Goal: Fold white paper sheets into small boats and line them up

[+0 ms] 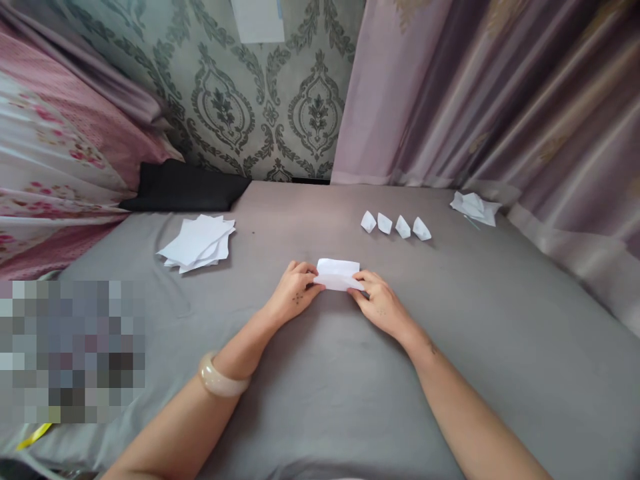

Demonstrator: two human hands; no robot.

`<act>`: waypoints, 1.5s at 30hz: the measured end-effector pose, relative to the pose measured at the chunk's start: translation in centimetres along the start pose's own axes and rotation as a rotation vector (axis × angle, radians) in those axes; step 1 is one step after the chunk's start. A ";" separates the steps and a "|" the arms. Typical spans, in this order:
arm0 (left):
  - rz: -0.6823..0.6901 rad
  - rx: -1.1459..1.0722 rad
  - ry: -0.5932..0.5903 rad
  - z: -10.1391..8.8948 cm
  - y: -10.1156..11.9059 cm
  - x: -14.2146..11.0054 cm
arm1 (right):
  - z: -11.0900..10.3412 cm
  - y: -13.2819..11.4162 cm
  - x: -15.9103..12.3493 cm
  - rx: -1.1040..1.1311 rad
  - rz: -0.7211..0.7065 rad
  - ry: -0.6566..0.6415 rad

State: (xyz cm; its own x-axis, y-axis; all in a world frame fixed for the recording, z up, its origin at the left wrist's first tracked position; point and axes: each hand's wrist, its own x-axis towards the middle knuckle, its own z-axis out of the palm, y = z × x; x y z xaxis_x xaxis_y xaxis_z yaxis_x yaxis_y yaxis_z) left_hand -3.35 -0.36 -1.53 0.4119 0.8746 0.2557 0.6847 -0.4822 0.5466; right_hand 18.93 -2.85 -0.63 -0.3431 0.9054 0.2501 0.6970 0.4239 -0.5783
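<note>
A white sheet of paper [339, 268], partly folded over, is held between my two hands just above the grey cloth surface. My left hand [295, 288] pinches its left edge, fingers behind and thumb in front. At the right edge, my right hand [379, 300] grips the same sheet between thumb and fingers. The front flap of the paper is raised toward me, and a flat part shows behind it. Beyond my right hand stand several small folded paper shapes [385, 223] in a row.
To the left lies a loose stack of white paper [200, 241]. A black folded cloth or bag [187, 185] rests at the back left. More white paper scraps [476, 208] lie at the far right by the curtain [425, 93]. A yellow strip [35, 437] shows at lower left.
</note>
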 end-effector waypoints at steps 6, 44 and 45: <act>-0.225 -0.034 0.108 0.6 0.7 0.2 | 1.0 0.7 0.4 0.006 0.209 0.151; 0.057 0.383 0.086 0.8 1.6 0.7 | 1.6 -0.6 0.6 -0.289 0.155 0.204; 0.149 0.393 0.032 0.9 1.7 0.8 | 1.8 -0.6 0.7 -0.285 0.087 0.168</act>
State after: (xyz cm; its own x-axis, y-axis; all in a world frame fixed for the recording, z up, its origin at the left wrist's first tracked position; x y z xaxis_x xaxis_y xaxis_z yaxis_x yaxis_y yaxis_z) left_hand -1.30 -0.53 -1.09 0.5093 0.7920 0.3365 0.7987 -0.5807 0.1577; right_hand 17.15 -2.57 -1.45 -0.1826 0.9198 0.3475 0.8752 0.3131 -0.3689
